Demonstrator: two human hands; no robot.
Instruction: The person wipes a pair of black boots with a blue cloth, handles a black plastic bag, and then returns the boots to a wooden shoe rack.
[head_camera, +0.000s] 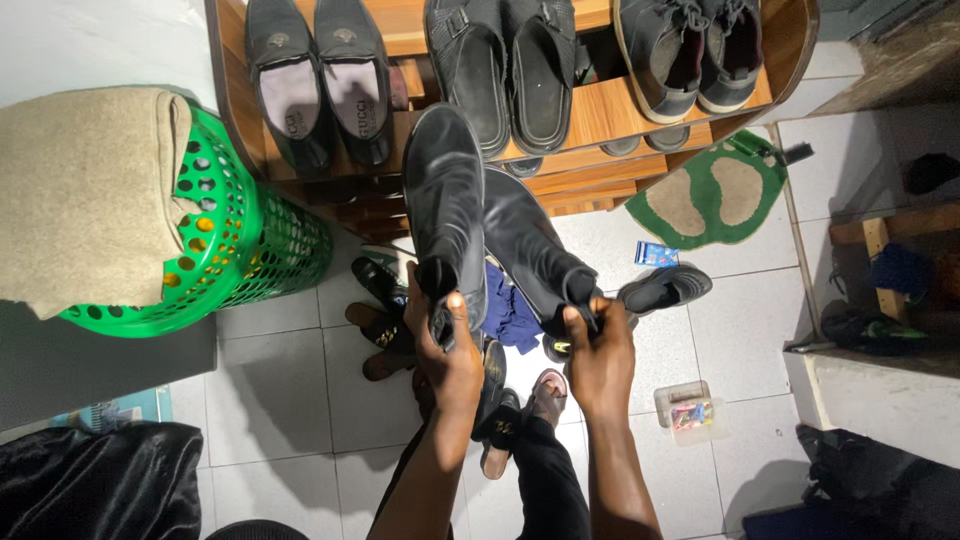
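My left hand (447, 352) grips the collar of a black ankle boot (444, 205) whose toe points up toward the shoe rack. My right hand (599, 355) pinches the collar of a second black boot (528, 245), just to the right of the first. Both boots hang in the air in front of the wooden shoe rack (610, 108). On the rack's top shelf sit black loafers (320, 75), black slides (512, 70) and dark lace-up shoes (685, 50). My legs and sandalled feet show below the hands.
A green plastic basket (235, 250) with a beige cloth stands left. Loose shoes (665, 288), sandals and a blue cloth (508, 312) lie on the white tile floor. A green foot-shaped mat (712, 195) and a small clear box (688, 410) lie right.
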